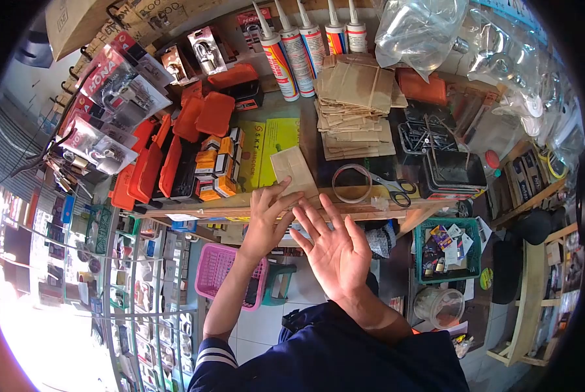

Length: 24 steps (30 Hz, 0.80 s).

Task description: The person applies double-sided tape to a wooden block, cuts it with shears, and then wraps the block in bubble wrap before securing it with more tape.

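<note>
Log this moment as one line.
left hand: over brown paper | right hand: open, palm showing | scissors: on bench

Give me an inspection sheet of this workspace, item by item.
Surface: wooden-edged bench, crowded.
Job's things: flat brown paper piece near front edge; stacked brown sheets behind, right; ring-shaped tape roll; grey scissors with black handles.
Clutter: black plastic boxes with orange lids, left; five white-nozzled tubes, back.
Hands: left bare hand over the paper piece, contact unclear; right bare hand open, palm up, empty.
Cables: none identifiable.
Surroundings: pink plastic basket, lower left; green plastic basket, lower right.
</note>
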Each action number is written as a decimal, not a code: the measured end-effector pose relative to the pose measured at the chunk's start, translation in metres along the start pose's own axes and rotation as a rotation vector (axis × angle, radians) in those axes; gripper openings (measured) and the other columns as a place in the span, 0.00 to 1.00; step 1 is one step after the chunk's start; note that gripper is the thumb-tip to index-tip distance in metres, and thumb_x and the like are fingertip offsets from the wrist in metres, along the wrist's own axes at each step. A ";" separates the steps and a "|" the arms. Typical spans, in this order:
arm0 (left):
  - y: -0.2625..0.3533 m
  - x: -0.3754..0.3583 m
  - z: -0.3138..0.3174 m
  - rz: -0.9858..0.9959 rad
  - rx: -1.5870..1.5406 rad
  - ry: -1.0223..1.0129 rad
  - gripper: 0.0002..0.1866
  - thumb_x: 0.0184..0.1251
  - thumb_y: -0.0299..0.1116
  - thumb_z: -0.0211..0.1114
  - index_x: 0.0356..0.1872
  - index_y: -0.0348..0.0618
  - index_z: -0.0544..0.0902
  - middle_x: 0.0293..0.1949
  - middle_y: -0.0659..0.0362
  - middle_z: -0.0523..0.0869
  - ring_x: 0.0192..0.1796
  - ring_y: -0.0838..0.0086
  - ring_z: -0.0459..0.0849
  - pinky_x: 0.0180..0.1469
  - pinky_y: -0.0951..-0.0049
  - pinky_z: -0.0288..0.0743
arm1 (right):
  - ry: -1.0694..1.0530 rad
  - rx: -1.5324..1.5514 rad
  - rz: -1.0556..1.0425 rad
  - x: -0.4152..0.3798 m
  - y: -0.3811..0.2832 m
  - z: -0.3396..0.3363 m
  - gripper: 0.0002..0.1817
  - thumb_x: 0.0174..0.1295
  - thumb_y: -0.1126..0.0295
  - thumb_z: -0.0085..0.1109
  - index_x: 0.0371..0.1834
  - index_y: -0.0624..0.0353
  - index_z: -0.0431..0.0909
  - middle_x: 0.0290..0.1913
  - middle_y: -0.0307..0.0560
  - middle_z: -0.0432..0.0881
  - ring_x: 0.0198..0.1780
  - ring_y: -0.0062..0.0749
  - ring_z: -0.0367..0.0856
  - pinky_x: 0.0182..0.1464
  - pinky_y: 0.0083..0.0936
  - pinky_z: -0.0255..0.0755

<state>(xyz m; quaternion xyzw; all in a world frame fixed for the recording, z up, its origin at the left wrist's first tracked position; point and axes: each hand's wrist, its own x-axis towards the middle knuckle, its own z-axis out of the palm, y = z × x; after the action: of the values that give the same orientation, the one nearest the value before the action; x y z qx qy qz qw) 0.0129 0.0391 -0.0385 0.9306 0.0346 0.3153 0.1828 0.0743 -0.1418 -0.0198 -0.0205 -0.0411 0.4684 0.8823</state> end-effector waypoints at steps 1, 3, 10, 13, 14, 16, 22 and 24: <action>0.000 0.001 -0.001 0.000 0.001 0.002 0.23 0.59 0.25 0.73 0.58 0.50 0.86 0.68 0.54 0.78 0.58 0.56 0.75 0.63 0.59 0.71 | -0.001 -0.001 0.001 0.000 -0.001 0.001 0.32 0.78 0.54 0.47 0.81 0.54 0.57 0.81 0.59 0.58 0.82 0.46 0.56 0.79 0.48 0.56; 0.001 0.002 -0.003 -0.005 0.003 -0.014 0.22 0.59 0.25 0.73 0.57 0.51 0.87 0.67 0.54 0.78 0.55 0.58 0.75 0.60 0.60 0.73 | 0.030 0.024 0.019 0.001 -0.003 0.004 0.31 0.78 0.54 0.48 0.79 0.56 0.60 0.79 0.58 0.60 0.81 0.47 0.57 0.79 0.47 0.57; 0.004 0.003 -0.004 -0.002 -0.010 -0.012 0.22 0.59 0.26 0.74 0.57 0.51 0.88 0.66 0.54 0.79 0.52 0.59 0.76 0.58 0.61 0.74 | 0.116 0.101 0.091 0.002 -0.015 0.017 0.26 0.76 0.56 0.51 0.72 0.59 0.67 0.73 0.57 0.67 0.78 0.46 0.62 0.76 0.43 0.61; 0.003 0.001 -0.002 0.006 -0.012 -0.008 0.22 0.60 0.27 0.74 0.57 0.51 0.87 0.66 0.54 0.79 0.51 0.60 0.77 0.57 0.61 0.75 | 0.161 0.085 0.123 0.002 -0.018 0.017 0.25 0.75 0.59 0.54 0.69 0.59 0.69 0.72 0.56 0.69 0.76 0.45 0.65 0.74 0.41 0.63; 0.002 0.000 -0.001 0.008 -0.014 -0.005 0.22 0.60 0.27 0.74 0.57 0.51 0.87 0.66 0.54 0.79 0.51 0.60 0.77 0.56 0.61 0.76 | 0.179 0.053 0.135 0.001 -0.018 0.015 0.25 0.74 0.59 0.55 0.69 0.59 0.70 0.71 0.55 0.70 0.76 0.44 0.65 0.73 0.40 0.64; 0.002 0.002 -0.002 0.013 -0.012 0.000 0.22 0.60 0.27 0.74 0.57 0.51 0.87 0.66 0.54 0.79 0.50 0.60 0.77 0.55 0.61 0.77 | 0.192 0.024 0.146 -0.001 -0.017 0.011 0.25 0.74 0.60 0.56 0.69 0.59 0.70 0.71 0.55 0.70 0.75 0.44 0.65 0.72 0.39 0.65; -0.002 0.002 0.002 0.019 -0.025 0.004 0.21 0.61 0.28 0.73 0.57 0.52 0.88 0.67 0.54 0.79 0.52 0.58 0.77 0.55 0.62 0.77 | 0.265 -0.262 0.222 0.005 -0.001 -0.019 0.17 0.74 0.57 0.59 0.58 0.55 0.76 0.55 0.54 0.85 0.55 0.38 0.85 0.58 0.38 0.76; -0.003 0.003 0.003 0.059 0.014 0.051 0.20 0.62 0.29 0.73 0.56 0.52 0.88 0.67 0.54 0.79 0.51 0.58 0.77 0.56 0.61 0.76 | 0.296 -0.527 0.114 0.017 0.006 -0.036 0.21 0.74 0.53 0.60 0.57 0.58 0.77 0.45 0.52 0.88 0.37 0.32 0.88 0.38 0.28 0.81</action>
<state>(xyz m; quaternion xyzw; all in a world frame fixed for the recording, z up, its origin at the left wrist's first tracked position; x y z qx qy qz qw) 0.0173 0.0413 -0.0404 0.9241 0.0141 0.3437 0.1662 0.0821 -0.1247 -0.0554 -0.3189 -0.0311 0.4824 0.8153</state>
